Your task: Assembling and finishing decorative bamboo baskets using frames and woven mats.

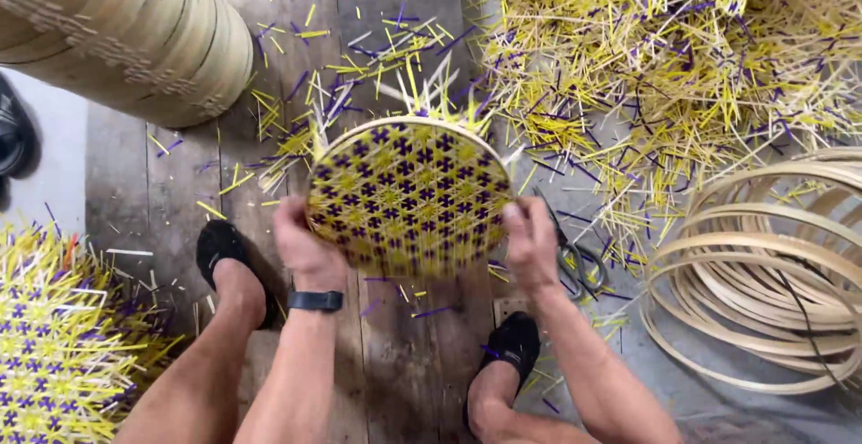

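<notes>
Grips (2) on woven tray [409, 194] edges

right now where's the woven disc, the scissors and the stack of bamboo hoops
woven disc [409, 194], head view, middle of its yellow and purple weave
scissors [579, 264], head view, handle loops beside the right hand
stack of bamboo hoops [763, 318], head view, near rim of the pile

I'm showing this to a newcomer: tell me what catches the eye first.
At the centre, the left hand and right hand hold a round woven mat of yellow and purple strips. A heap of trimmed strips fills the upper right, and bamboo hoops lie at the right.
</notes>
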